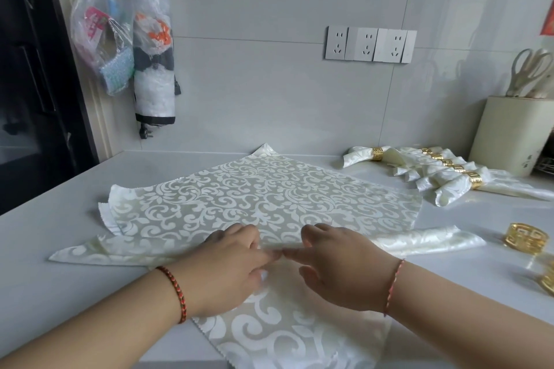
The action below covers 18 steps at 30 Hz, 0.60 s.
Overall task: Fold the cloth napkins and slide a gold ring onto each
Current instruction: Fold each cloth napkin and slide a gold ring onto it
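Big patterned napkin (263, 198) spread flat on the white counter (60, 219), in the middle. Left hand (227, 266) and right hand (338, 266) side by side at its near part, each grip pinching a small fold of the napkin, fingertips almost touching. More cloth (425, 241) poking out underneath, left and right. Finished napkins (443, 172) with gold bands lying far right. Loose gold ring (525, 237) at the right edge, near. Cream pot with scissors (530, 72) behind.
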Each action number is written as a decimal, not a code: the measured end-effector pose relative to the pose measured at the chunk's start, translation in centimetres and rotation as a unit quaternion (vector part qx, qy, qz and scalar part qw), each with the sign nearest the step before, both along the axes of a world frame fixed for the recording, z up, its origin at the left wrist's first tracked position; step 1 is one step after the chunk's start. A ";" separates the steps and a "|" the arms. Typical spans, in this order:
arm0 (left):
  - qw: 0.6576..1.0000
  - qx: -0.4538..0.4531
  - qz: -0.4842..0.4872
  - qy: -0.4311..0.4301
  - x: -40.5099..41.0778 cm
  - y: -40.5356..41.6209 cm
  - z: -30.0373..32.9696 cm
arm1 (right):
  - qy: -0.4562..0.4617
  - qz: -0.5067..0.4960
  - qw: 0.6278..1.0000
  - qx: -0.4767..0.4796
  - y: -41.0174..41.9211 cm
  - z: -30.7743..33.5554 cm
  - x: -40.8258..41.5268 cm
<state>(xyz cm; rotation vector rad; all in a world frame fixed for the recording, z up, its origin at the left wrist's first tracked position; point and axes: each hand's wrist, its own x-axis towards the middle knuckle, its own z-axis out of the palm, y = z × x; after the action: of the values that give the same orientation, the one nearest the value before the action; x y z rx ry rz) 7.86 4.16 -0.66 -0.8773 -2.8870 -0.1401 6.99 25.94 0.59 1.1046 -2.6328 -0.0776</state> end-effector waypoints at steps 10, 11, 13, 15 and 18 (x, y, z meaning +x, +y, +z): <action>0.953 0.139 0.166 -0.210 -5.0 -2.4 2.8 | -0.225 -0.142 0.954 -0.136 -2.5 0.7 -5.4; 0.960 0.098 0.165 -0.204 -5.2 -2.5 2.9 | -0.237 -0.140 0.953 -0.124 -2.7 0.8 -5.8; 0.961 0.041 0.177 -0.211 -5.4 -2.7 3.2 | -0.252 -0.138 0.953 -0.091 -2.9 1.0 -6.2; 0.957 0.002 0.186 -0.223 -5.5 -2.5 3.7 | -0.262 -0.133 0.954 -0.063 -3.0 1.2 -6.4; 0.955 -0.021 0.192 -0.227 -5.2 -2.4 4.3 | -0.266 -0.119 0.956 -0.040 -3.0 1.4 -6.4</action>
<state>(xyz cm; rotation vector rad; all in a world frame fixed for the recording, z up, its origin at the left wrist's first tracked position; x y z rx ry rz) 2.62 1.77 3.64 -0.2952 -3.4314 -0.2722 0.64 22.98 1.98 0.8657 -3.2002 0.3200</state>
